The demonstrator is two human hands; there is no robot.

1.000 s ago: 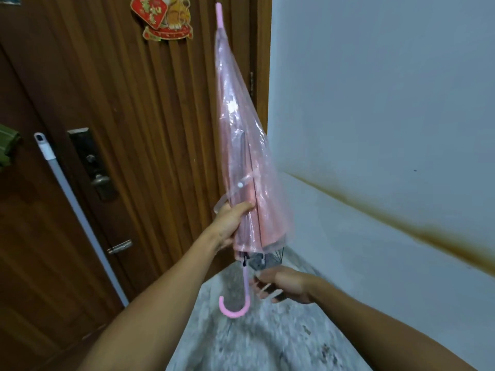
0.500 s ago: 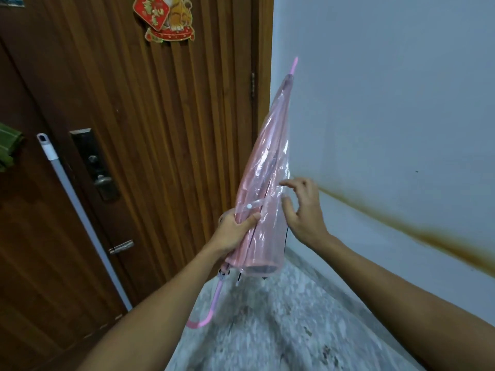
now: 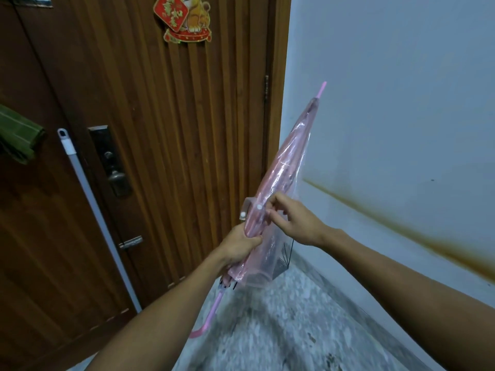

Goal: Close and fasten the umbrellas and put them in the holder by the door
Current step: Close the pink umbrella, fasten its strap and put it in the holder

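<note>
A folded, transparent pink umbrella (image 3: pixel 286 162) slants across the middle of the view, tip up to the right, curved pink handle (image 3: pixel 206 324) low at the left. My left hand (image 3: pixel 238 246) grips the bunched canopy near its lower end. My right hand (image 3: pixel 292 218) pinches the canopy plastic beside the white snap of the clear fastening strap (image 3: pixel 247 210). The strap's free end with its second snap hangs loose to the left. Part of the canopy bulges loose under my right hand. No umbrella holder is in view.
A dark wooden door (image 3: pixel 166 129) with a lock plate (image 3: pixel 111 162) and a red decoration (image 3: pixel 184 18) stands straight ahead. A white-tipped grey pole (image 3: pixel 91 204) leans against it. A pale wall with a brown stain (image 3: pixel 401 226) runs along the right above a speckled grey floor (image 3: pixel 289 333).
The umbrella tilted from upright to slanting right. My right hand left the handle end, rose to the canopy and now pinches it by the strap. My left hand slid lower.
</note>
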